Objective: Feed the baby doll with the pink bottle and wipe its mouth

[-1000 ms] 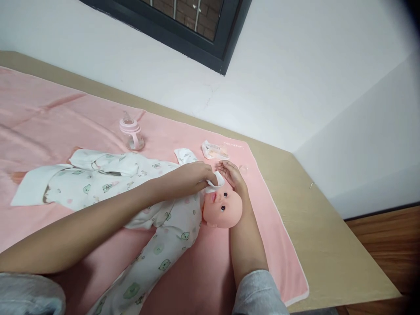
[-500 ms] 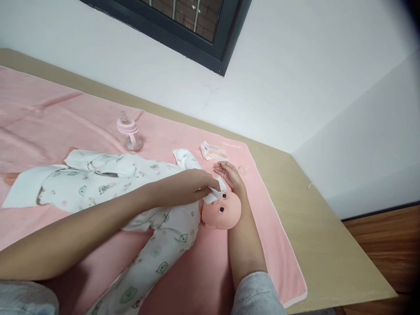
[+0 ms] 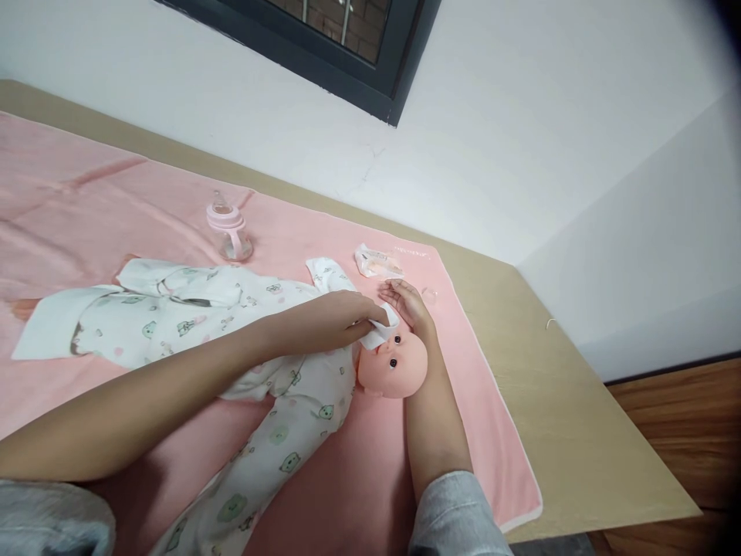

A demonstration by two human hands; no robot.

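A baby doll [image 3: 399,374] lies on its back in white, animal-print clothes [image 3: 318,394], its head toward the right. Pinched in my left hand [image 3: 341,318] is a white cloth [image 3: 382,332], which lies against the doll's cheek by its mouth. The forearm crosses over the doll's body. My right hand [image 3: 407,303] rests beyond the doll's head with its palm turned up and fingers stretched out, holding nothing. That forearm passes close along the crown of the doll's head.
A pink baby bottle [image 3: 231,232] stands beyond the doll on a pink blanket [image 3: 486,432]. Near my right fingers are a clear plastic packet [image 3: 379,262] and a small transparent item [image 3: 429,295]. The blanket covers part of a wooden table [image 3: 556,409] against a white wall.
The cloth and my left hand have shifted very slightly on the doll's cheek. The whole view has moved a little; my right hand keeps its place beside the head.
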